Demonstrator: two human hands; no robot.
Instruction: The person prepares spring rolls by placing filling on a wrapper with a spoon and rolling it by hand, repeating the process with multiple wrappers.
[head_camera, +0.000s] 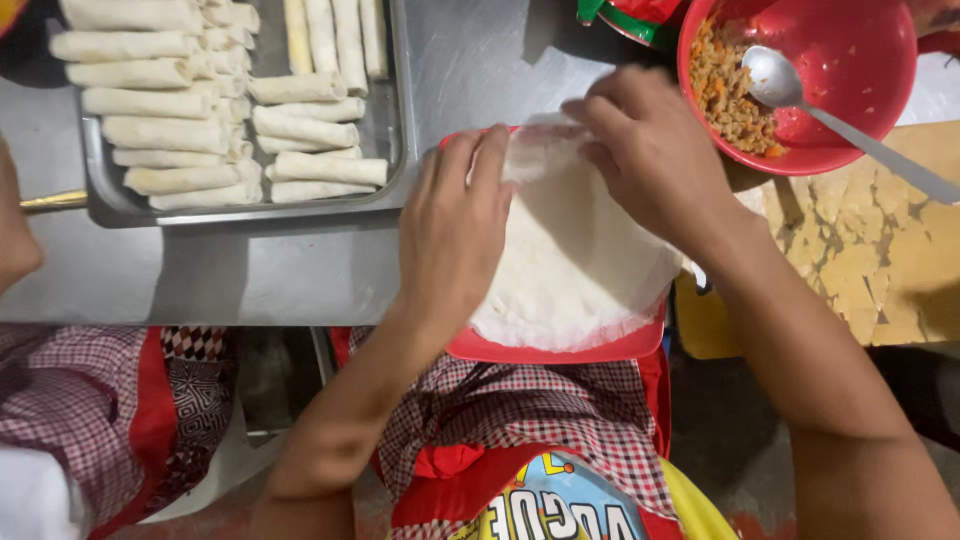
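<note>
Left hand (452, 235) pressing wrapper stack (570, 260) flat; right hand (650, 150) pinching top wrapper's far edge, grip narrow. Risk: thin sheet tearing if peeling too fast.

We see bare metal table (470, 60) between the tray of rolls (395, 120) and the red bowl (860, 60); a hand could pass there. More bare table lies below the tray. The spoon handle (880, 150) sticks out to the right and blocks that side.
</note>
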